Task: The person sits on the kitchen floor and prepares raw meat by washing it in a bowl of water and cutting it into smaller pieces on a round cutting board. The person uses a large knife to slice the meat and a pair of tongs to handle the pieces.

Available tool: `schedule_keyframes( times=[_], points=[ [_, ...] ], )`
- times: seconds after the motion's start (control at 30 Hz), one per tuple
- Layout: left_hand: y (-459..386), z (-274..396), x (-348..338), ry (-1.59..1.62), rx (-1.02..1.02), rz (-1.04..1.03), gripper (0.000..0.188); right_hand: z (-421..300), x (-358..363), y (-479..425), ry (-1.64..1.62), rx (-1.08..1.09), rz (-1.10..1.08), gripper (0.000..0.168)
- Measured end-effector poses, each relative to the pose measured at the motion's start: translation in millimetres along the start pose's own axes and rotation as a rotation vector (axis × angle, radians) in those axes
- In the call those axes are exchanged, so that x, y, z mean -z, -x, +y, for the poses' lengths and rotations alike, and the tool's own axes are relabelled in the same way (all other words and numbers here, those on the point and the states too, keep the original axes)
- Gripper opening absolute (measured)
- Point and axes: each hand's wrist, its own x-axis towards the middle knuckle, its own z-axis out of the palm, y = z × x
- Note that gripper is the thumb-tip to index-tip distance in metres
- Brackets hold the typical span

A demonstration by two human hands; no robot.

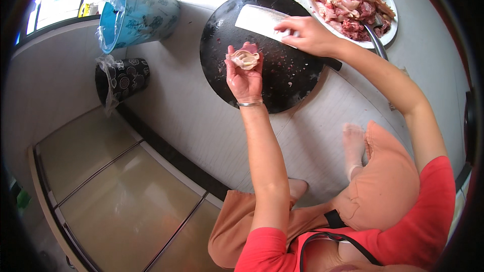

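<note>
On the round black chopping board (278, 98), a cleaver (255, 20) lies with its broad blade flat and its black handle pointing right. My left hand (245, 83) is palm up over the board, its fingers curled round a small piece of raw meat (246, 59), pale with a dark red part. My right hand (312, 37) is over the blade, thumb and fingers bent close together; something small and whitish shows at the fingertips, and whether they grip it or the blade cannot be told. Small meat scraps dot the board.
At the upper right, a white oval dish (393, 32) holds raw cut meat with a metal utensil (374, 41) in it. A blue bin (151, 17) and a black patterned bin (130, 77) stand to the left, above a panelled cabinet (128, 192). My legs are folded on the floor.
</note>
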Motion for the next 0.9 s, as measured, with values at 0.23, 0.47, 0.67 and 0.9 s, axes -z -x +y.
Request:
schedule_keyframes(
  times=[0.23, 0.47, 0.67, 0.9],
  points=[
    [10, 1, -12, -0.188, 0.087, -0.092, 0.042, -20, -46, -28, 0.077, -0.016, -0.158, 0.029],
    [18, 0, -10, -0.503, 0.049, -0.033, 0.040, -9, -65, -14, 0.041, 0.011, 0.014, 0.016],
    [15, -3, -4, -0.531, 0.048, 0.071, 0.041, -8, -66, -3, -0.186, -0.128, -0.046, 0.024],
    [14, -12, -2, -0.479, 0.060, 0.165, 0.030, -15, -54, 16, -0.053, -0.221, -0.171, 0.027]
  ],
)
